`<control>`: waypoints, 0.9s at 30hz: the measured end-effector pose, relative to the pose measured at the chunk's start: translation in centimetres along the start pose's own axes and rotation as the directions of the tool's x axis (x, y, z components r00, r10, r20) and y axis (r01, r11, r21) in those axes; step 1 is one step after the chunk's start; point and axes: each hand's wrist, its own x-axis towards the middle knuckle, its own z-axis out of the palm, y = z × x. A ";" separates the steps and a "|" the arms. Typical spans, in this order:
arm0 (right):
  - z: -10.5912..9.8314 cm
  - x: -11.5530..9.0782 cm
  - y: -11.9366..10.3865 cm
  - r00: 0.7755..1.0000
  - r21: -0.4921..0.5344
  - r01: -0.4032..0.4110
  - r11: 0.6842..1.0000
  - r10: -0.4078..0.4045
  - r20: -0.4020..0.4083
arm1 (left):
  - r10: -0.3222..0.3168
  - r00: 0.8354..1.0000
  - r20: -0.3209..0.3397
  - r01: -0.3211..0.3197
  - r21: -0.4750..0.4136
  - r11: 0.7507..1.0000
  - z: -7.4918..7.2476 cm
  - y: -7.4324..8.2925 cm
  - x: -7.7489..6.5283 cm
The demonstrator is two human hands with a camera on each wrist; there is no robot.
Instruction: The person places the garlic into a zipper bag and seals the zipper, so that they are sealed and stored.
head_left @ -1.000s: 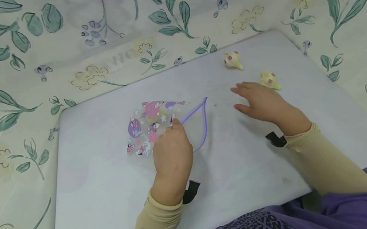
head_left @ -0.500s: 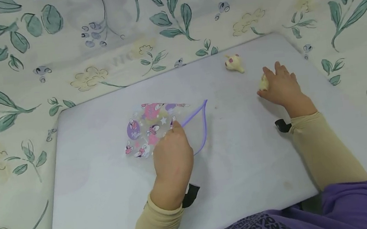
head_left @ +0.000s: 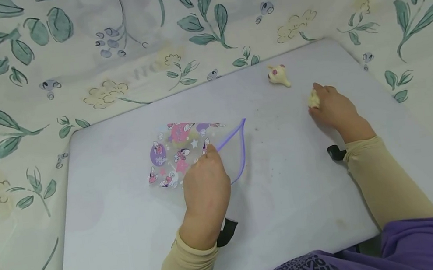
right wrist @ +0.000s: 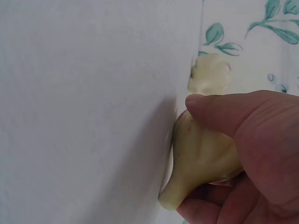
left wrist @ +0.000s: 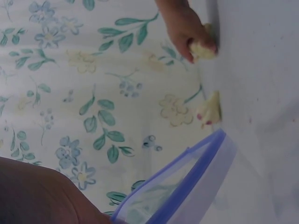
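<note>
My left hand (head_left: pixel 207 193) pinches the rim of a clear zip bag (head_left: pixel 158 156) printed with pink and purple cartoon figures. The bag's purple zip edge (left wrist: pixel 191 179) gapes apart in the left wrist view, its mouth facing right in the head view. Far to the right, my right hand (head_left: pixel 334 107) grips a pale yellow bulb-shaped toy (right wrist: pixel 201 154) with a narrow stubby end. Thumb on one side and curled fingers on the other hold it close over the table; the palm hides part of it. A similar yellow toy with pink spots (head_left: pixel 279 76) lies near the table's back edge.
The white table (head_left: pixel 120 233) has rounded corners and meets a leaf-patterned cloth backdrop (head_left: pixel 143 41) at its back and sides. Small dark specks dot the tabletop between the hands. Each wrist carries a black strap piece (head_left: pixel 226 232).
My right hand has moved right onto the nearer yellow toy and its fingers have closed around it. The left hand and bag have stayed almost in place.
</note>
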 end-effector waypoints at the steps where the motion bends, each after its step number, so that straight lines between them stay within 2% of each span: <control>1: 0.0 0.1 0.0 1.000 -0.002 -0.001 1.000 0.001 -0.003 | 0.002 1.000 -0.002 -0.002 0.000 1.000 0.0 0.0 0.0; 6: 0.0 0.2 -0.3 1.000 0.000 -0.017 1.000 0.017 -0.004 | 0.002 1.000 0.003 -0.002 -0.001 1.000 -0.1 -0.1 -0.1; 16: 0.1 0.3 -0.6 0.997 -0.017 -0.057 0.998 0.057 0.051 | 0.016 1.000 0.012 -0.016 0.015 1.000 0.1 -0.1 -0.3; 27: 0.0 0.1 -0.7 0.997 -0.052 -0.055 0.997 0.057 0.042 | 0.016 1.000 0.010 -0.016 0.012 1.000 0.2 -0.1 -0.4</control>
